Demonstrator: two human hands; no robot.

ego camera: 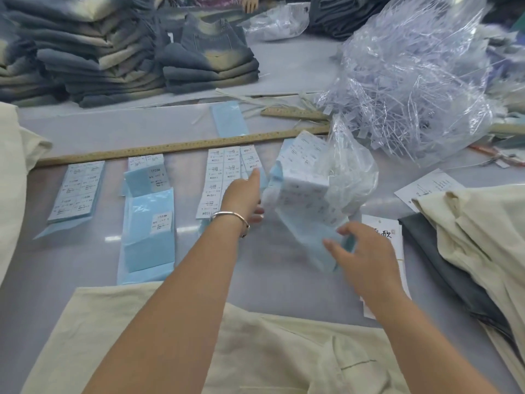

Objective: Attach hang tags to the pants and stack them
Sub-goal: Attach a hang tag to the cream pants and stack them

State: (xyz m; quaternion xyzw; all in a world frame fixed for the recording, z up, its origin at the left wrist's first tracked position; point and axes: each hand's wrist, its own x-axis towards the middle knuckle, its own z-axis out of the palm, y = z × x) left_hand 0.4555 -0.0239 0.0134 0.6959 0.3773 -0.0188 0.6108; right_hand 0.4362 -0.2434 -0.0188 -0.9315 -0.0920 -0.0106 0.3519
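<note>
A curled bundle of white sticker label sheets (301, 189) with light blue backing is lifted off the table. My right hand (366, 260) pinches its lower blue end. My left hand (244, 194), with a bracelet on the wrist, reaches forward beside the bundle's left edge, its index finger straight and touching a flat label sheet (224, 177). Cream pants (255, 351) lie spread at the near edge under my arms. White hang tags (380, 231) lie partly under my right hand.
More label sheets (76, 191) and blue backings (147, 223) lie left. A long wooden ruler (181, 146) crosses the table. A clear bag of plastic fasteners (412, 81) sits back right. Cream and grey pants (468, 237) are piled right, folded denim (127, 52) back left.
</note>
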